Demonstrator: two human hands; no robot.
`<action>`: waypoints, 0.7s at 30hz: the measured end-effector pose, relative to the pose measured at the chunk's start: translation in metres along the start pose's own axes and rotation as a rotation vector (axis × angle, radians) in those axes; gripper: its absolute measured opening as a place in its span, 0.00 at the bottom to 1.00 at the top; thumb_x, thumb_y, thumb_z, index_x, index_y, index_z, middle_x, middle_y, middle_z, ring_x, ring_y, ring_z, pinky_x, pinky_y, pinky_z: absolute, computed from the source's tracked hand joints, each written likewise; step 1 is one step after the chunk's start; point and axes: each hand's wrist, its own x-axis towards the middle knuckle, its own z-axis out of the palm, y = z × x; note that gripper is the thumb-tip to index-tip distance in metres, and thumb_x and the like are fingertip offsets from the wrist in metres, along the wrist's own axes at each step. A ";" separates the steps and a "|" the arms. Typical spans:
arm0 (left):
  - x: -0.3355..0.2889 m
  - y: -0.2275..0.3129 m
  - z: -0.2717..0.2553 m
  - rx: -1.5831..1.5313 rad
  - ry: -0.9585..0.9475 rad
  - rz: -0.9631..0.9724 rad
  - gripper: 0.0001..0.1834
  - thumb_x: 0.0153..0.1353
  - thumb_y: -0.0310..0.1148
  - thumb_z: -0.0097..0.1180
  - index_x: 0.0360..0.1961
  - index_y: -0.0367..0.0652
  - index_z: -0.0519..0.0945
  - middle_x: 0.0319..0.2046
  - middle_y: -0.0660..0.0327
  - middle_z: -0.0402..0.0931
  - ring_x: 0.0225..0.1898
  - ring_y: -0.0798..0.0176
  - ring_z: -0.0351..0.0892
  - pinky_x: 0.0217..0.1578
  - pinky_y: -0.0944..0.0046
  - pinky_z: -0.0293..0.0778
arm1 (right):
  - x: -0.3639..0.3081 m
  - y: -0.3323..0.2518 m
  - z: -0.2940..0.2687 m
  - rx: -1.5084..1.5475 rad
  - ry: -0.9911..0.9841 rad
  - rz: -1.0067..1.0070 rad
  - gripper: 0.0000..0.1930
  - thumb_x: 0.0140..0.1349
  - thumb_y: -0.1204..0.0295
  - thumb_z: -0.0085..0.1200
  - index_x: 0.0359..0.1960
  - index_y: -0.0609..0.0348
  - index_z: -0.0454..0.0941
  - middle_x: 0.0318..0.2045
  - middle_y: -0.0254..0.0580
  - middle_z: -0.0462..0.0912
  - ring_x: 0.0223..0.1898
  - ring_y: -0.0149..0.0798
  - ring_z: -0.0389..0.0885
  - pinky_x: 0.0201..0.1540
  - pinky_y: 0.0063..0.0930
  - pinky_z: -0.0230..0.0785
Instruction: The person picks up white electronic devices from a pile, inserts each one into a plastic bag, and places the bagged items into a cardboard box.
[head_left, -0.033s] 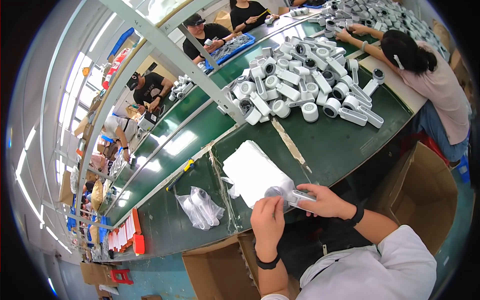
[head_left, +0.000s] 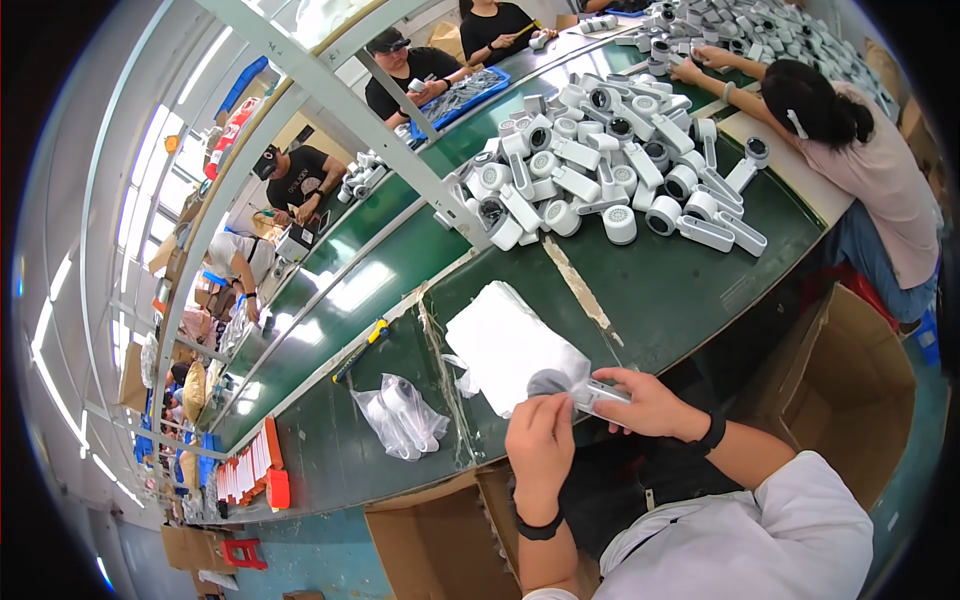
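My right hand grips the handle of a white handheld device with a round grey head, held over the near edge of the green table. My left hand pinches a thin white bag around the device's head. The bag lies on a stack of the same white bags, spread on the table just beyond my hands. Both wrists wear black bands.
A big pile of white devices covers the table ahead. A person in pink sits at the right; several others work across the belt. A clear plastic bag lies to the left. Open cardboard boxes stand at right and below.
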 end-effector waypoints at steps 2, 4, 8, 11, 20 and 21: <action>-0.005 0.005 0.006 0.027 0.008 0.042 0.05 0.56 0.22 0.63 0.34 0.36 0.81 0.32 0.54 0.78 0.31 0.53 0.79 0.33 0.62 0.74 | 0.002 -0.003 0.007 0.047 0.026 0.017 0.36 0.60 0.72 0.59 0.68 0.66 0.55 0.44 0.49 0.82 0.38 0.33 0.83 0.36 0.24 0.76; -0.011 0.011 0.015 -0.060 -0.030 0.120 0.06 0.54 0.21 0.63 0.35 0.36 0.81 0.32 0.54 0.79 0.30 0.54 0.79 0.32 0.63 0.74 | 0.009 0.013 0.019 -0.027 0.191 -0.215 0.39 0.60 0.72 0.60 0.69 0.66 0.52 0.50 0.57 0.78 0.45 0.40 0.82 0.45 0.27 0.74; -0.024 0.017 0.027 -0.361 -0.137 0.071 0.08 0.53 0.19 0.64 0.35 0.36 0.81 0.31 0.55 0.78 0.28 0.58 0.78 0.29 0.68 0.73 | 0.010 0.018 0.017 -0.101 0.355 -0.496 0.44 0.59 0.72 0.60 0.72 0.64 0.44 0.61 0.71 0.67 0.61 0.50 0.73 0.59 0.32 0.66; -0.025 0.021 0.012 -0.487 -0.248 -0.078 0.09 0.53 0.17 0.62 0.36 0.35 0.80 0.32 0.58 0.78 0.29 0.63 0.78 0.31 0.70 0.73 | 0.015 0.022 0.008 -0.004 0.297 -0.465 0.39 0.59 0.71 0.61 0.69 0.64 0.53 0.56 0.63 0.74 0.56 0.46 0.77 0.56 0.30 0.68; -0.061 -0.016 0.061 -1.393 -0.039 -0.857 0.23 0.69 0.30 0.51 0.63 0.40 0.63 0.58 0.57 0.69 0.57 0.60 0.73 0.56 0.60 0.72 | 0.010 0.008 0.030 -0.195 0.380 -0.532 0.25 0.58 0.69 0.63 0.55 0.61 0.70 0.45 0.46 0.77 0.44 0.37 0.78 0.46 0.30 0.71; -0.067 -0.022 0.062 -1.442 -0.038 -0.842 0.23 0.69 0.31 0.52 0.63 0.41 0.64 0.58 0.57 0.70 0.58 0.60 0.73 0.57 0.59 0.71 | 0.011 0.007 0.033 -0.370 0.450 -0.602 0.24 0.57 0.69 0.65 0.54 0.60 0.71 0.44 0.42 0.75 0.44 0.34 0.75 0.44 0.29 0.70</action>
